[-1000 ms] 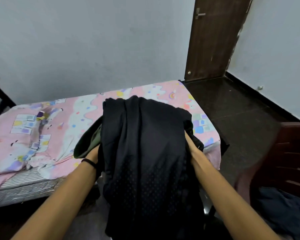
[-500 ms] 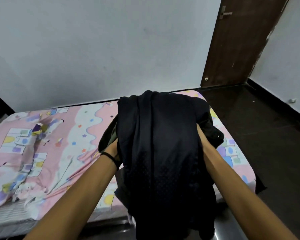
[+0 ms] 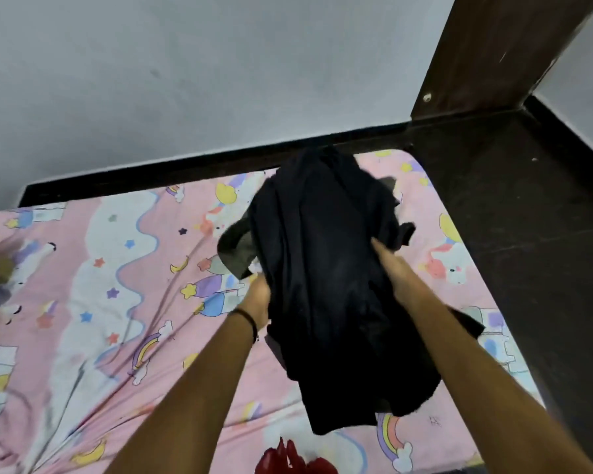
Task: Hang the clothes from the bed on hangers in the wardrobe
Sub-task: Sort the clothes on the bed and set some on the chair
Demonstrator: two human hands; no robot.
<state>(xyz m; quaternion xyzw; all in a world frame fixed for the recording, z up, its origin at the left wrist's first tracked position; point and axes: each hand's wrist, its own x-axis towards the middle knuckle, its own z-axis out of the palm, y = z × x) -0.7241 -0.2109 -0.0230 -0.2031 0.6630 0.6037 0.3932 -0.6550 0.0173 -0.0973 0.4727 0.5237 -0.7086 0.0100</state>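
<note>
A bundle of dark clothes [image 3: 332, 285] hangs between my two hands above the bed [image 3: 93, 302]. The top piece is black; an olive-grey piece [image 3: 237, 248] sticks out on its left side. My left hand [image 3: 259, 299] grips the bundle's left edge, fingers hidden under the cloth. My right hand [image 3: 391, 265] holds the right edge, fingers also buried in the fabric. The bed has a pink sheet printed with unicorns, rainbows and stars. No wardrobe or hanger is in view.
A red cloth item [image 3: 293, 461] lies at the bed's near edge. The bed stands against a grey wall [image 3: 185, 80]. A dark floor [image 3: 528, 217] runs to the right, and a brown wooden door [image 3: 486, 53] is in the far right corner.
The view has moved closer over the bed and tipped down. The bundle in my hands has come forward and lower over the right part of the sheet. The red item has come into view.
</note>
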